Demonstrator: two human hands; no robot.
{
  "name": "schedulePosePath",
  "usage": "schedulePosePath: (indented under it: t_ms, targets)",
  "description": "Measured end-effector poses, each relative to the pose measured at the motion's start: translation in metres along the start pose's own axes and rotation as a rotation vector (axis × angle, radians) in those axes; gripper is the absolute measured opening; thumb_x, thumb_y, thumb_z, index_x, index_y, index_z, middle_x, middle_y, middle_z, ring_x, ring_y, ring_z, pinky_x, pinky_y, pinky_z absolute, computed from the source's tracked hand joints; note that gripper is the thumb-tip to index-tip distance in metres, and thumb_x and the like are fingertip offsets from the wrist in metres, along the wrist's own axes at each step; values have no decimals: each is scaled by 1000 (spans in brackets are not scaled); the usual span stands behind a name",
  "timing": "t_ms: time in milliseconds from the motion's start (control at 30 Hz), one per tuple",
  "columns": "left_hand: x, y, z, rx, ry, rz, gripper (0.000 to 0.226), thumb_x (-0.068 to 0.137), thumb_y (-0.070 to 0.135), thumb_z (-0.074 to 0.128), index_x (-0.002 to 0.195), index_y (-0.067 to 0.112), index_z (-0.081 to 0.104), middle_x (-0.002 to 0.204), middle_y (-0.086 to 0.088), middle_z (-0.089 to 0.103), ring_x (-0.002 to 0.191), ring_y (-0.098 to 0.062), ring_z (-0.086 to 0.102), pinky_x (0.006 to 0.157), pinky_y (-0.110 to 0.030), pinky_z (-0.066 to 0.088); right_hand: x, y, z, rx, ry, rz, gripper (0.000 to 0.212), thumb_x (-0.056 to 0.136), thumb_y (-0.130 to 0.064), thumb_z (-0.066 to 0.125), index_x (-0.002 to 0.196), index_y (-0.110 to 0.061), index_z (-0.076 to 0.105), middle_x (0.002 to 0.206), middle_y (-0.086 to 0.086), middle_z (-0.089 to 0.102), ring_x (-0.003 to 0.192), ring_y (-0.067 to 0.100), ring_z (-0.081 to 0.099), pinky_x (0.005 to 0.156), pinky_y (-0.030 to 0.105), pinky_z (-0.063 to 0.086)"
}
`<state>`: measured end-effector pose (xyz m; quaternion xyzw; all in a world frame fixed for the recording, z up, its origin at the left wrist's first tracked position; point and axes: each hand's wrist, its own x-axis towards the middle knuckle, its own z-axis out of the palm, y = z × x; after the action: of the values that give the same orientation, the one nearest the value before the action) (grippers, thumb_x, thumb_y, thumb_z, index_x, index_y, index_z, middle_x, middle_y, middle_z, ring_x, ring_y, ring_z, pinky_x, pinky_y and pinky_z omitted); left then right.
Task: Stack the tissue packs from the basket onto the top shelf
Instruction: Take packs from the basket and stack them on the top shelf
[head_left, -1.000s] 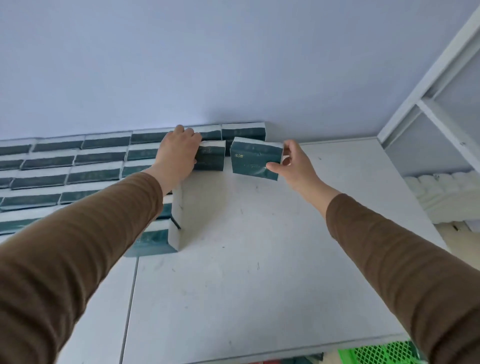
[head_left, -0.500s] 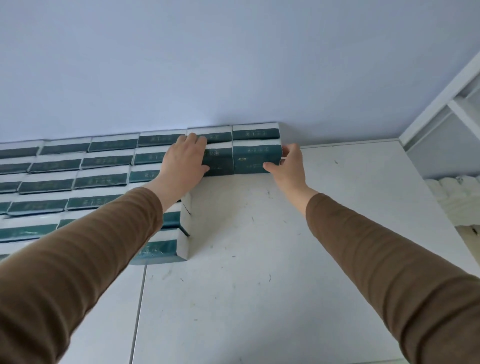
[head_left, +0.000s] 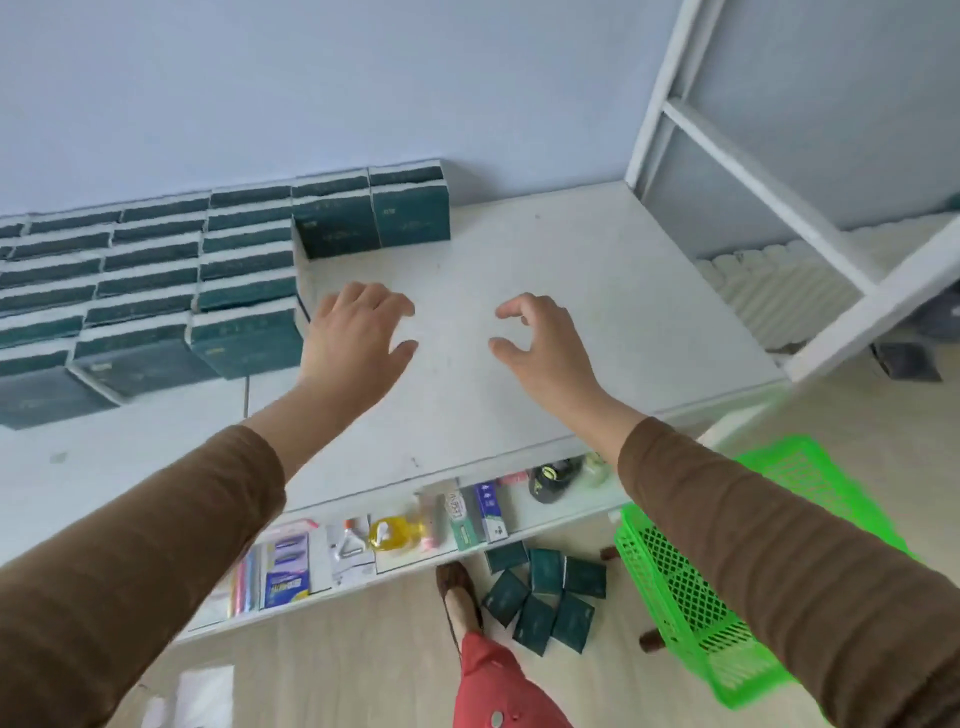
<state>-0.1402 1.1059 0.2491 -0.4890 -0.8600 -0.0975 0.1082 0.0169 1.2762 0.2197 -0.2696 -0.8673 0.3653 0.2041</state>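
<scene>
Nothing is held: the left hand (head_left: 358, 338) is spread and the right hand (head_left: 540, 343) loosely curled over the top shelf (head_left: 571, 291); tissue packs (head_left: 363, 221) are stacked tight on that shelf, presumably for stability; more packs (head_left: 540, 592) are seen below it, beside the basket (head_left: 691, 597).

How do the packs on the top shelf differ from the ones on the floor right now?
The shelf packs stand in tight, aligned rows against the wall; the floor packs lie loose at mixed angles. The shelf packs are many; the floor packs are a handful, beside the green basket. Both are dark green, and neither hand touches any.
</scene>
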Motion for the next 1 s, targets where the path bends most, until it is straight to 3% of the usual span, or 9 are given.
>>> schedulePosePath:
  t_ms: [133, 267, 433, 633, 767, 1000]
  targets:
    - [-72, 74, -5, -83, 20, 77, 29, 87, 35, 66, 114, 24, 63, 118, 3, 61, 116, -26, 50, 95, -44, 40, -115, 28, -50, -78, 81, 30, 26, 90, -21, 65, 116, -21, 62, 112, -11, 55, 109, 13, 48, 89, 22, 33]
    - [-115, 151, 8, -200, 19, 167, 28, 86, 29, 69, 112, 22, 63, 122, 0, 57, 115, -27, 49, 90, -45, 45, -206, 73, -100, -127, 102, 182, 24, 90, -17, 67, 114, -14, 63, 114, 0, 61, 110, 18, 52, 97, 32, 41]
    - [-135, 242, 38, -280, -88, 237, 28, 82, 23, 73, 110, 20, 66, 121, -2, 58, 112, -29, 52, 88, -45, 47, -277, 141, -145, -145, 64, 358, 25, 92, -21, 66, 116, -16, 63, 116, -1, 62, 113, 17, 52, 100, 35, 42]
    - [-125, 361, 105, -276, -286, 338, 32, 81, 30, 72, 112, 23, 67, 120, -1, 58, 114, -29, 51, 90, -46, 48, -310, 252, -197, -153, -14, 544, 29, 93, -24, 66, 120, -16, 62, 121, -1, 62, 117, 17, 56, 101, 33, 44]
    - [-100, 438, 174, -226, -444, 357, 33, 81, 32, 72, 113, 23, 66, 123, 0, 58, 115, -27, 51, 90, -43, 47, -311, 352, -224, -162, -171, 679, 41, 94, -26, 65, 132, -14, 54, 131, 4, 58, 122, 22, 55, 102, 40, 46]
    - [-45, 537, 311, -56, -679, 427, 53, 85, 32, 65, 135, 23, 50, 141, -2, 48, 128, -24, 45, 102, -39, 41, -286, 513, -232, -256, -393, 818, 58, 92, -25, 67, 140, -4, 43, 135, 17, 52, 125, 33, 52, 102, 40, 45]
